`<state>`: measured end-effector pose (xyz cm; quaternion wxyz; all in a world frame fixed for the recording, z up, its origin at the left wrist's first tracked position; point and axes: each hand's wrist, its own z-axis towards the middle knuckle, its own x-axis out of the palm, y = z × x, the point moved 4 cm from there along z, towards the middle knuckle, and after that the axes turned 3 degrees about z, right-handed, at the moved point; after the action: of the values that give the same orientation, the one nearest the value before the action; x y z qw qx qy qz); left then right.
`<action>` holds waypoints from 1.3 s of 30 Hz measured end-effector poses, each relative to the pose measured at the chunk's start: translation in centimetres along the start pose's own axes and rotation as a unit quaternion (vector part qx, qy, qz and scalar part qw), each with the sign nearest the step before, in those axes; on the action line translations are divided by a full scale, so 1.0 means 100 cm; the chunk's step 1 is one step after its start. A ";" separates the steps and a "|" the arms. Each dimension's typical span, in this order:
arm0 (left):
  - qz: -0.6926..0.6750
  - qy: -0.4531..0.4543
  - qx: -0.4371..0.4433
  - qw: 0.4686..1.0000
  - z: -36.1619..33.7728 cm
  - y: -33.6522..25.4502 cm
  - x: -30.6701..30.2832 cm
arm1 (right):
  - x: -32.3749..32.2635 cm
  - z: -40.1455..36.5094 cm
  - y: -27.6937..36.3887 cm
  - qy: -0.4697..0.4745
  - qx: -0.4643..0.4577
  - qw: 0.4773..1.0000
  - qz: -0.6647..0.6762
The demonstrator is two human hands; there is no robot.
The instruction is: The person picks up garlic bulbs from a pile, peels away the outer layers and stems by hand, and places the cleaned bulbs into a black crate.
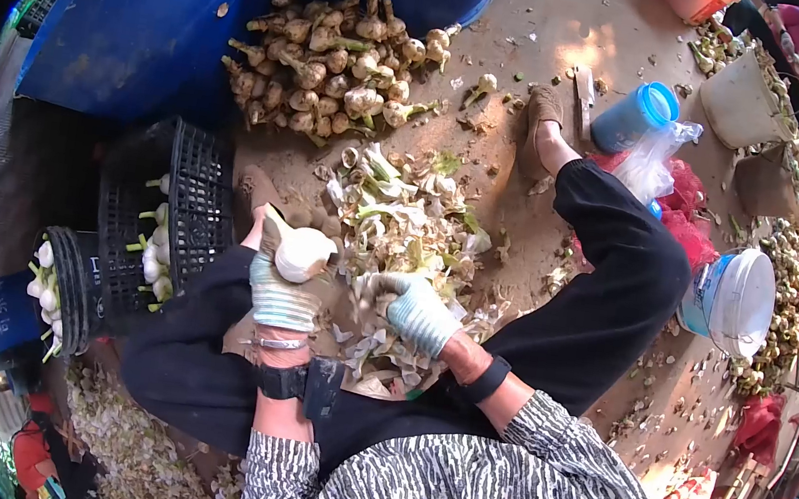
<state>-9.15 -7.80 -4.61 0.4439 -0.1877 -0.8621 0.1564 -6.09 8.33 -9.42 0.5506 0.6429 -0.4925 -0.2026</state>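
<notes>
A clean white garlic bulb (pixel 304 255) with a short pale stem is held in my left hand (pixel 281 297), which wears a striped knit glove. My right hand (pixel 421 315), gloved the same way, is just to the right of the bulb with its fingers curled in. Those fingertips are blurred, and I cannot tell what is in them. Below both hands, between the legs, lies a heap of peeled garlic skins (pixel 414 216). Beyond it sits a pile of unpeeled garlic bulbs (pixel 318 62) with brownish skins.
To the left stand a black plastic crate (pixel 198 208) and a black basket (pixel 77 283), both with white bulbs. Large blue tubs (pixel 149 5) rise behind. On the right are a blue container (pixel 629 118), a white lidded bucket (pixel 741 300), a pale bucket (pixel 747 98) and red netting (pixel 689 232).
</notes>
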 end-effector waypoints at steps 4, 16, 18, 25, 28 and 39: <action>-0.025 -0.054 -0.035 0.998 0.007 0.019 -0.031 | -0.008 0.008 0.061 -0.102 -0.003 0.995 0.023; -0.015 -0.098 -0.043 0.994 0.034 0.013 -0.049 | 0.026 -0.007 0.059 0.030 -0.064 0.980 -0.185; -0.037 -0.105 -0.056 0.992 0.035 0.014 -0.036 | 0.003 0.004 0.037 -0.065 -0.100 0.934 -0.336; -0.063 -0.069 -0.107 0.990 0.048 0.026 -0.039 | -0.003 0.047 0.077 -0.154 -0.067 0.959 -0.229; -0.056 -0.074 -0.106 0.990 0.055 0.031 -0.057 | 0.006 0.065 0.071 -0.141 -0.144 0.911 -0.358; -0.168 -0.032 0.010 0.985 0.085 -0.040 -0.097 | -0.053 0.106 0.033 -0.126 0.146 0.981 -0.019</action>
<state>-11.66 -16.71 -14.45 0.4377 -0.0305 -0.8936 0.0944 -18.26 7.74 -11.23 0.3808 0.6949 -0.5695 -0.2184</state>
